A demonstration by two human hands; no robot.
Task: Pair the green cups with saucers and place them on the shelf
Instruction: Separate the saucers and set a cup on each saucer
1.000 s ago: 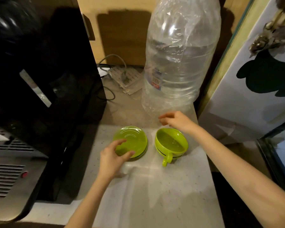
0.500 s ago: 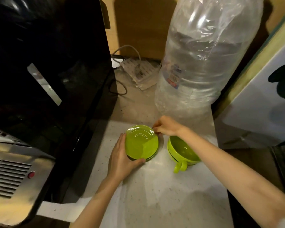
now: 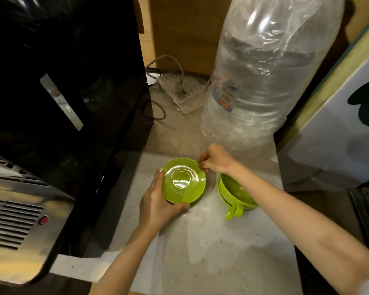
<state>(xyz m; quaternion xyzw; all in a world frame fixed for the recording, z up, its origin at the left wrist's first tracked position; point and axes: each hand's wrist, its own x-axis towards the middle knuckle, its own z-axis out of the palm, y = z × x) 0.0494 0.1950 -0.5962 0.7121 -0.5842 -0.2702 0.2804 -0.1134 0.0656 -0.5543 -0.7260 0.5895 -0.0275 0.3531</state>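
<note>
Saucers (image 3: 183, 180) sit in a low green stack on the pale worktop (image 3: 211, 248), with both hands on the top one. The left hand (image 3: 158, 201) cups the near-left edge, palm against the rim and thumb curled under the front, so its grip is closed on the stack. The right hand (image 3: 215, 159) pinches the far-right rim between fingertips and thumb; that grip looks closed on the top saucer alone, though the fingertips are partly hidden. Just to the right, apart from the saucers, stand the green cups (image 3: 235, 194), nested one inside the other with handles toward the person and the right forearm passing over them.

Judging from this, a saucer is being peeled off the stack. Glazed pieces can cling: if the top saucer drags the one below, that one may drop back and chip. The right forearm hangs low over the cups, so a quick pull could knock them toward the worktop's edge. A big plastic-wrapped water bottle (image 3: 264, 81) crowds the back, and a black appliance (image 3: 62, 81) walls in the left, leaving little room for error. No shelf is in view.
</note>
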